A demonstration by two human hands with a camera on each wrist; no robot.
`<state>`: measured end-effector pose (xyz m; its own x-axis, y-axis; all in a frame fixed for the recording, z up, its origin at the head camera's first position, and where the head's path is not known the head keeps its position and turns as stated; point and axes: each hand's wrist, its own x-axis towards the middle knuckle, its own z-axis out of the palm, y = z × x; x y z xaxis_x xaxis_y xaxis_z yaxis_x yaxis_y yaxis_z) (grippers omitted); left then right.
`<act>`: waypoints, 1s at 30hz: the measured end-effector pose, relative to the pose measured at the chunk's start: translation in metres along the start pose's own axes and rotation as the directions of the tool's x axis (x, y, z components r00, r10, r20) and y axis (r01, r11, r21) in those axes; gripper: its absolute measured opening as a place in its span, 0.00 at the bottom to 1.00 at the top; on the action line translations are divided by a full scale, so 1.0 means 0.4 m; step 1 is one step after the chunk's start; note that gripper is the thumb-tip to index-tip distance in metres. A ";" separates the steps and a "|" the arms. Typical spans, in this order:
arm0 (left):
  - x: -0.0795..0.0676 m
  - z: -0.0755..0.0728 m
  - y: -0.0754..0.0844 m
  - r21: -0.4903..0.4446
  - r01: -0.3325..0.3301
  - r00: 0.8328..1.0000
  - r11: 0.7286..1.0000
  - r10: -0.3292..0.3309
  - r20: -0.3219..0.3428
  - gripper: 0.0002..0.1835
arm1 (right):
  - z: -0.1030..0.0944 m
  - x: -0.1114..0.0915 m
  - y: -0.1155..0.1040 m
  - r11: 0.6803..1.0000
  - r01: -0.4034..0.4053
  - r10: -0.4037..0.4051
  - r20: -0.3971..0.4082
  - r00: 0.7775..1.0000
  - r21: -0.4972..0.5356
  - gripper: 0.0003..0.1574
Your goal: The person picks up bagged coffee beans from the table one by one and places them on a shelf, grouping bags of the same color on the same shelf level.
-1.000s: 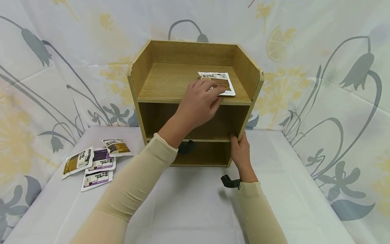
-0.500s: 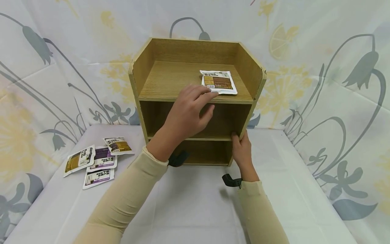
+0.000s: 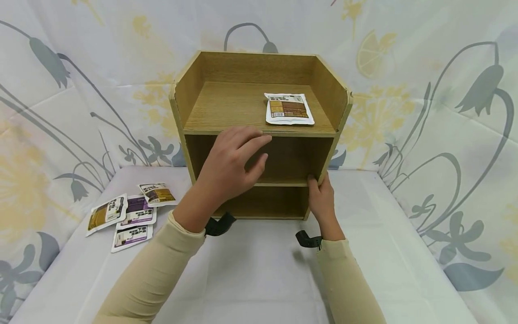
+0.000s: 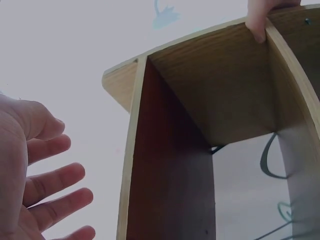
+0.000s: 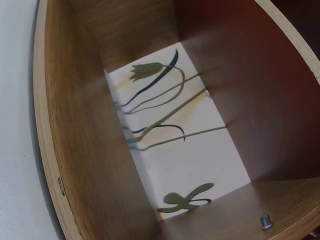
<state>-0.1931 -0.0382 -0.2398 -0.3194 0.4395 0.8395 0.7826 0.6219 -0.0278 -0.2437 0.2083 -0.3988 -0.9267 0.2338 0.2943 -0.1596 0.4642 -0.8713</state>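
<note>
A small wooden shelf unit [image 3: 259, 133] stands upright in the head view. On its top board, toward the right, lies a flat white packet with a brown and yellow label [image 3: 289, 109]. My left hand [image 3: 230, 162] hovers in front of the shelf's upper opening, fingers loosely bent and holding nothing. In the left wrist view its fingers [image 4: 55, 182] are spread apart beside the shelf. My right hand [image 3: 321, 200] grips the shelf's right side panel near the middle board, thumb on the front edge. The right wrist view looks into a shelf compartment [image 5: 90, 150]; no hand shows clearly there.
On the white-covered table [image 3: 259, 274], left of the shelf, several similar packets overlap: a brown one [image 3: 107, 214], purple ones [image 3: 137, 211] and a yellow-brown one [image 3: 158, 195]. A flower-printed cloth [image 3: 404, 112] hangs behind.
My left hand has drawn away from the packet on the top board, moving left and down. That packet stays lying there. The right hand keeps its grip on the side panel.
</note>
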 end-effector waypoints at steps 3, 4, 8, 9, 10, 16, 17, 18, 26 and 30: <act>-0.017 -0.012 -0.002 0.003 0.004 1.000 1.000 -0.004 -0.002 0.14 | -0.001 -0.001 -0.003 1.000 -0.009 0.009 0.008 1.000 0.005 0.31; -0.023 -0.016 -0.003 0.003 0.006 1.000 1.000 -0.006 0.000 0.14 | -0.002 -0.001 -0.003 1.000 -0.013 0.013 0.010 1.000 0.004 0.31; -0.048 -0.024 -0.008 -0.006 0.013 1.000 1.000 -0.013 0.011 0.14 | -0.002 -0.002 -0.004 1.000 -0.017 0.017 0.014 1.000 0.003 0.31; -0.054 -0.024 -0.010 -0.010 0.013 1.000 1.000 -0.013 0.013 0.14 | -0.002 -0.003 -0.004 1.000 -0.019 0.019 0.016 1.000 0.004 0.32; -0.060 -0.025 -0.012 -0.011 0.016 1.000 1.000 -0.016 0.019 0.14 | -0.002 -0.003 -0.004 1.000 -0.021 0.021 0.017 1.000 0.005 0.32; -0.094 -0.028 -0.024 -0.013 0.033 0.999 0.999 -0.033 0.028 0.13 | -0.001 -0.002 -0.001 1.000 -0.026 0.026 0.015 1.000 0.015 0.32; -0.100 -0.027 -0.027 -0.017 0.034 0.999 0.999 -0.033 0.025 0.13 | -0.001 -0.001 0.000 1.000 -0.026 0.026 0.014 1.000 0.016 0.32; -0.106 -0.027 -0.029 -0.022 0.035 0.999 0.999 -0.034 0.024 0.13 | -0.001 -0.001 0.000 1.000 -0.025 0.025 0.013 1.000 0.016 0.32; -0.152 -0.031 -0.049 -0.021 0.084 0.995 0.996 -0.083 0.060 0.13 | 0.000 -0.001 0.001 1.000 -0.009 0.009 0.012 1.000 0.021 0.32; -0.179 -0.033 -0.063 -0.014 0.129 0.988 0.992 -0.127 0.085 0.12 | 0.000 -0.002 0.000 1.000 -0.012 0.012 0.015 1.000 0.021 0.32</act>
<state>-0.1828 -0.0938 -0.2919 -0.4602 0.4101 0.7874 0.7424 0.6642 0.0880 -0.2430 0.2080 -0.3990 -0.9334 0.2267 0.2781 -0.1554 0.4431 -0.8829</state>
